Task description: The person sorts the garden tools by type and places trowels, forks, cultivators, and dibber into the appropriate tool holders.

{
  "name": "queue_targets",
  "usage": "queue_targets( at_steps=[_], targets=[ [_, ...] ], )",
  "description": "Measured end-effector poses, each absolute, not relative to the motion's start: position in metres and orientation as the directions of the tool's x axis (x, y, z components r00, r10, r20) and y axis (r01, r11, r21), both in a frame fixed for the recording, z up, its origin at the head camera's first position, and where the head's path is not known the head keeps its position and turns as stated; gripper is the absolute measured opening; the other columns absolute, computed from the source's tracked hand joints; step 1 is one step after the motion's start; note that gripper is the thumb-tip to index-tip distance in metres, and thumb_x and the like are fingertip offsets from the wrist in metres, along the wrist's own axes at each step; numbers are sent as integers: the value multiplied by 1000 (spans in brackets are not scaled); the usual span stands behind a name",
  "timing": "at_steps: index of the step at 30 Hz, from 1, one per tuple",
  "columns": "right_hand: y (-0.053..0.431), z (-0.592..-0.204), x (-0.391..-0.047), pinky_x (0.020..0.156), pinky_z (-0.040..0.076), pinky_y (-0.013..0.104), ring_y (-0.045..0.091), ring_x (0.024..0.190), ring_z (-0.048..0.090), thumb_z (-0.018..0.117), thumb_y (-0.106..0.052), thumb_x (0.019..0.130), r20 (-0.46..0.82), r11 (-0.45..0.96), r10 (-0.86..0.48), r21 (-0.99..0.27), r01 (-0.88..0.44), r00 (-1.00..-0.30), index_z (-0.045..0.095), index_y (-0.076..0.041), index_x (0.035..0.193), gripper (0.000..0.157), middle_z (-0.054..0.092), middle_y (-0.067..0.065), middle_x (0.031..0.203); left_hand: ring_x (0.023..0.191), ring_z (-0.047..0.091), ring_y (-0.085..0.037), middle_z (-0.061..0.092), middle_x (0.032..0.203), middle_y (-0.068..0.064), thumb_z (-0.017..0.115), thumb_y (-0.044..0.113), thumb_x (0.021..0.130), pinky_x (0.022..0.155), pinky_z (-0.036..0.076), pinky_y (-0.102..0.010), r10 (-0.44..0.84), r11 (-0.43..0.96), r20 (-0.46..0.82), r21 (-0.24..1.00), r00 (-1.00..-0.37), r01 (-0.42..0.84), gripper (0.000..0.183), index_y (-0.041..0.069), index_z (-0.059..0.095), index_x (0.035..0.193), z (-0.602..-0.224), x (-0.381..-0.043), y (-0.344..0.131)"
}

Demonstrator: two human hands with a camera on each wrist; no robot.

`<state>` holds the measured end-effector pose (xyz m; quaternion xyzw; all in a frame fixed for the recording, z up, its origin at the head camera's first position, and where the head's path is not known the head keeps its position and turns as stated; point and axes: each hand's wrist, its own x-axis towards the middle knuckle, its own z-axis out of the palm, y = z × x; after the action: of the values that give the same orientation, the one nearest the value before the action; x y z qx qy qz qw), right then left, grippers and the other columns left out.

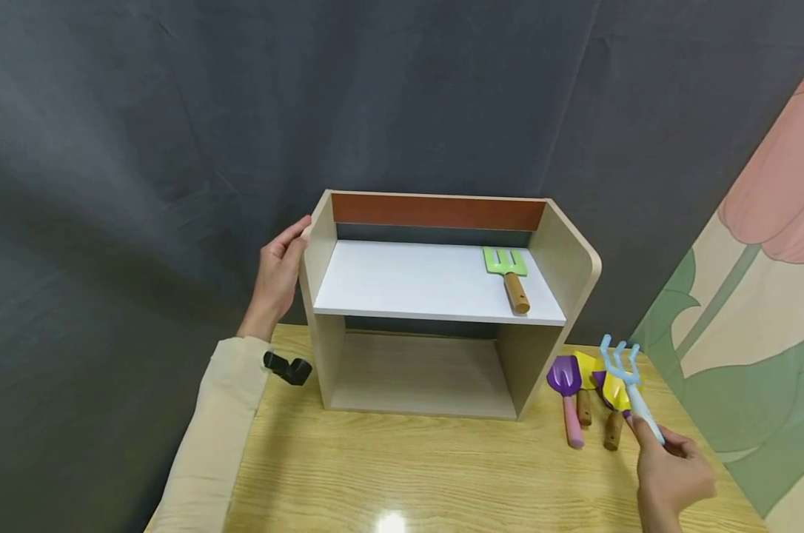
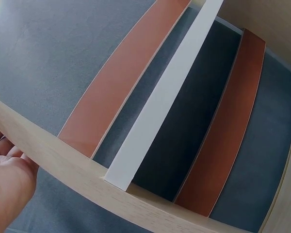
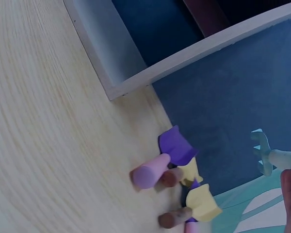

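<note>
A small two-level shelf [image 1: 442,314] with a white middle board stands on the table. My left hand [image 1: 278,274] holds the upper edge of its left side panel [image 2: 63,167], fingers behind and thumb in front. In my right hand [image 1: 671,470] a light blue toy rake [image 1: 625,370] is gripped by its handle, prongs pointing up, to the right of the shelf. The same rake [image 3: 266,153] shows at the right of the right wrist view. On the white board, toward the right, lies a green toy fork [image 1: 506,270] with a brown handle.
Right of the shelf lie a purple shovel [image 1: 565,377] with a pink handle and yellow tools [image 1: 615,392] with brown handles, partly overlapping. A dark curtain [image 1: 402,96] hangs behind. A wall with a painted tulip [image 1: 775,192] borders the right side of the wooden table [image 1: 349,466].
</note>
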<state>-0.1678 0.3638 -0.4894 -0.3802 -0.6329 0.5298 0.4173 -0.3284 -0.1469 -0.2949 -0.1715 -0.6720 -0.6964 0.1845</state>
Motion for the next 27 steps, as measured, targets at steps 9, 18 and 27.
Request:
queue_targets(
  at_steps=[9,18,27],
  targets=[
    [360,-471,-162,47,39,5,-9,49,49,87,-18,69,214,225,918,-974,-6,-335,68,-24,71,19,53,-25,56,135,38,-22,42,148,-11,44,13,103,110,29,-37,-26,-28,492,870,-870,493,43,0,45,143,-296,-329,-148],
    [358,-456,-154,46,41,7,-4,51,53,88,-12,66,164,133,924,-985,-112,-346,74,-17,73,16,58,-17,59,136,37,-22,41,149,-9,45,15,103,110,28,-38,-15,-22,484,875,-875,484,43,1,44,144,-299,-330,-146],
    [358,-442,-143,48,41,7,-2,50,54,91,-6,61,172,115,931,-975,-188,-323,76,-10,73,20,62,-13,58,135,37,-23,41,149,-10,45,15,103,110,28,-39,-19,-13,498,867,-867,498,44,0,44,144,-301,-330,-144]
  ],
)
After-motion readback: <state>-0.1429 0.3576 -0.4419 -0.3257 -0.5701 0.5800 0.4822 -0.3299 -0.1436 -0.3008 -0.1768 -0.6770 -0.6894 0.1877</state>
